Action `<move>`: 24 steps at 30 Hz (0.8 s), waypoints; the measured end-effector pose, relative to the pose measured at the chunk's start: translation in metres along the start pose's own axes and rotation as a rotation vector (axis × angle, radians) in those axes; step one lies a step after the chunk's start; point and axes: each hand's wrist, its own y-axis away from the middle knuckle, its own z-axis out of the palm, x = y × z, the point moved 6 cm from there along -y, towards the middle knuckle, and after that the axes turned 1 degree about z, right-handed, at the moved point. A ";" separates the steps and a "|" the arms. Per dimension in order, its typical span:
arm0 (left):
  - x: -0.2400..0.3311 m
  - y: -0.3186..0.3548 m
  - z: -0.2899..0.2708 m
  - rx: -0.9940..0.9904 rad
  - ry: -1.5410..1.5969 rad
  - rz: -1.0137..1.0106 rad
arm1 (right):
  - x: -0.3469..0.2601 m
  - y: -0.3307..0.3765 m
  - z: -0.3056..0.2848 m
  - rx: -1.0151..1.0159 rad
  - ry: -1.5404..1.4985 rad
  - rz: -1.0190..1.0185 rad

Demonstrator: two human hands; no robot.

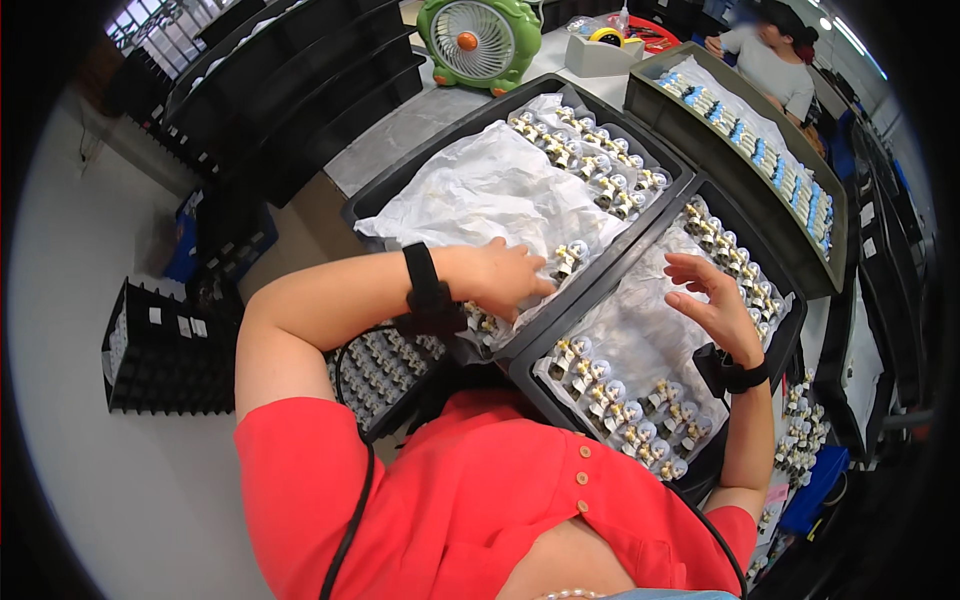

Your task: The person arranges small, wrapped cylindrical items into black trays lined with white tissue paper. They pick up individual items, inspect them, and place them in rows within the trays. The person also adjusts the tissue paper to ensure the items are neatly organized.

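Where the crumpled white paper liner (480, 180) ends at the near edge of the left black tray (440, 140), reaching in with the left hand (505, 280), fingers curled down, tips touching or just beside a small cream-and-metal fitting (568, 258); cannot tell whether actually pinched. Holding the right hand (712, 305) open above the right black tray (520, 370), fingers loosely spread, palm empty, clear of the thin clear film (640, 330) below.

Judged as the picking-up step, one fitting singled out from its group. Calls next for a fine two-finger pinch on that piece alone, without dragging the liner or toppling neighbours.

Paper: soft, matt, deeply wrinkled. Film: glossy, creased. Rows of fittings (620, 400): tiny, hard, pale round caps on brassy bodies, packed closely. Trays: rigid moulded plastic, shallow, straight-walled.
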 end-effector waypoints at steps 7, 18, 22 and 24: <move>-0.049 0.062 -0.022 0.223 0.170 -0.183 | -0.007 0.001 0.006 0.026 -0.016 -0.051; -0.055 0.084 -0.007 0.330 0.038 -0.104 | -0.104 -0.002 0.092 -0.448 0.294 -0.387; -0.071 0.077 -0.009 0.469 0.121 -0.089 | -0.112 -0.025 0.122 -0.390 0.309 -0.464; -0.082 0.078 -0.010 0.462 0.166 -0.083 | -0.101 -0.034 0.140 -0.401 0.315 -0.501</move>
